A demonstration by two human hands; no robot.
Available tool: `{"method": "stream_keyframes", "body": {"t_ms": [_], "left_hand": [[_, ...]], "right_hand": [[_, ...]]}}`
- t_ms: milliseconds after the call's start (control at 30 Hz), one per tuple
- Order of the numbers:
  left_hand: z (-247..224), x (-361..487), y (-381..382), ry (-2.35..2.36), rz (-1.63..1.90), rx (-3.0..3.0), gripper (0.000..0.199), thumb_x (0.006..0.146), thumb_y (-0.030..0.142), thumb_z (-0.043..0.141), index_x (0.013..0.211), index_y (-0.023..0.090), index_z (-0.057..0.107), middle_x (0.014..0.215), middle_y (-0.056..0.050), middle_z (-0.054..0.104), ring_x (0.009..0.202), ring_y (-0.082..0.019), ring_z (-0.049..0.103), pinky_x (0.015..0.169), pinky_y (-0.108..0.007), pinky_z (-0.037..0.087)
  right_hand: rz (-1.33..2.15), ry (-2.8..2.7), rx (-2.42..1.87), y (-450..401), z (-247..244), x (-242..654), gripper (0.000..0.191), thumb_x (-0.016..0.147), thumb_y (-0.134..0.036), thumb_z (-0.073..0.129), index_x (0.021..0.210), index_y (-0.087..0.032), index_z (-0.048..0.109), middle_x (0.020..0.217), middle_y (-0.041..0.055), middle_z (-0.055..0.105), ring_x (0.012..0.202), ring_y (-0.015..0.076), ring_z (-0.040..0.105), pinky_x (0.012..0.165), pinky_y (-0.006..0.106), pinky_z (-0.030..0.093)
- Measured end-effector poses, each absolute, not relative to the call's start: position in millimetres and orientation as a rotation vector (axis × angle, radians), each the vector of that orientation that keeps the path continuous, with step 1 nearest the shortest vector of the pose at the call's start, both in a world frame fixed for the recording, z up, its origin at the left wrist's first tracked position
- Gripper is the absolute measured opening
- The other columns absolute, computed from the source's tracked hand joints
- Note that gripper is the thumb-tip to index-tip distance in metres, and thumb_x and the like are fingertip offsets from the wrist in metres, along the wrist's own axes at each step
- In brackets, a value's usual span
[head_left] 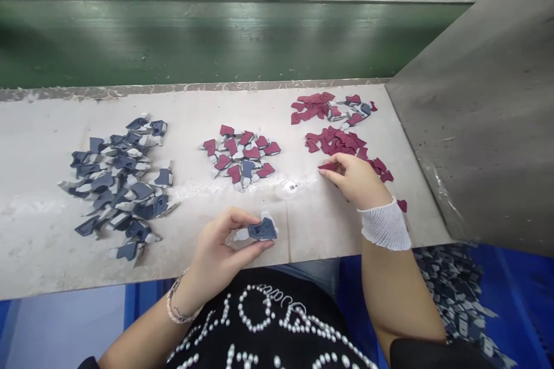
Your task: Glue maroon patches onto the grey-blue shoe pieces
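Near the table's front edge, my left hand (pixel 225 248) pinches a blue-and-white plastic part (pixel 262 229) between thumb and fingers, its hollow blue face turned up. My right hand (pixel 352 178) grips a small dark red flat piece (pixel 329 167) by its edge, just below a heap of like red pieces (pixel 335 141). In the middle lies a cluster of blue-and-white parts topped with red pieces (pixel 252 153). A larger pile of blue-and-white parts without red (pixel 104 181) spreads across the left.
Behind the white tabletop (pixel 194 103) runs a green belt (pixel 194 43). A metal panel (pixel 485 103) slants up along the right side. More red pieces (pixel 311 106) and a few mixed parts (pixel 357 112) lie at the back right. Below right, a blue bin holds many grey parts (pixel 454 294).
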State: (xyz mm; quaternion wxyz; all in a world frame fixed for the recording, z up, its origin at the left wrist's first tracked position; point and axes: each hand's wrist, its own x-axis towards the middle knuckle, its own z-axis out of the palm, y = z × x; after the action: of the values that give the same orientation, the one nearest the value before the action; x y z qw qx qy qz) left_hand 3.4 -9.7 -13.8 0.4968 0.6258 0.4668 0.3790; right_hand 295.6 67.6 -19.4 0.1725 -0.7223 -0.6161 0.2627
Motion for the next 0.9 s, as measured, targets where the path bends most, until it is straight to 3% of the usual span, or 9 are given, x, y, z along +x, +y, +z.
{"method": "stream_keyframes", "body": {"t_ms": [133,333,533,667,833,900], "left_hand": [[-11,2,-14,1.118,0.978,1.493,0.032,0.076,0.017,0.084,0.099,0.026,0.063,0.090,0.002,0.074,0.083,-0.014,0.073,0.079,-0.024,0.062],[-3,3,-15,1.000,1.073,1.486,0.037,0.070,0.011,0.088,0.097,0.024,0.065,0.090,0.000,0.075,0.081,-0.016,0.074,0.075,-0.026,0.064],[2,5,-13,0.978,1.096,1.475,0.038,0.068,0.012,0.089,0.096,0.022,0.066,0.089,-0.002,0.075,0.081,-0.017,0.074,0.073,-0.026,0.064],[1,8,-12,1.000,1.071,1.404,0.035,0.070,0.007,0.086,0.093,0.022,0.065,0.084,0.001,0.070,0.075,-0.014,0.071,0.070,-0.023,0.063],[-5,10,-9,1.051,1.058,1.386,0.032,0.071,0.008,0.085,0.091,0.022,0.064,0.089,0.000,0.064,0.080,-0.013,0.068,0.070,-0.022,0.063],[-8,10,-9,1.077,1.046,1.358,0.030,0.073,0.011,0.084,0.091,0.022,0.064,0.099,-0.002,0.065,0.086,-0.014,0.069,0.072,-0.023,0.064]], "right_hand": [[0.797,-1.711,-2.015,57,-4,293,0.018,0.087,-0.033,0.061,0.074,-0.024,0.052,0.072,0.0014,0.070,0.062,0.0221,0.065,0.059,0.034,0.046],[0.935,-1.794,-1.925,34,5,285,0.010,0.093,-0.032,0.057,0.088,-0.025,0.052,0.069,-0.0005,0.074,0.067,0.0234,0.072,0.065,0.035,0.049],[0.886,-1.914,-1.893,16,10,274,0.019,0.092,-0.037,0.063,0.079,-0.026,0.054,0.061,-0.0023,0.063,0.053,0.0196,0.057,0.053,0.033,0.040],[0.858,-1.947,-1.820,6,18,268,0.026,0.097,-0.040,0.056,0.076,-0.025,0.055,0.069,-0.0004,0.062,0.060,0.0191,0.057,0.058,0.034,0.042],[1.142,-1.898,-1.627,-6,24,262,0.013,0.104,-0.030,0.047,0.108,-0.028,0.059,0.087,-0.0010,0.073,0.080,0.0193,0.071,0.073,0.033,0.052],[1.200,-1.962,-1.569,-8,25,259,0.015,0.104,-0.028,0.047,0.108,-0.029,0.062,0.093,-0.0007,0.075,0.085,0.0196,0.072,0.074,0.033,0.053]]}}
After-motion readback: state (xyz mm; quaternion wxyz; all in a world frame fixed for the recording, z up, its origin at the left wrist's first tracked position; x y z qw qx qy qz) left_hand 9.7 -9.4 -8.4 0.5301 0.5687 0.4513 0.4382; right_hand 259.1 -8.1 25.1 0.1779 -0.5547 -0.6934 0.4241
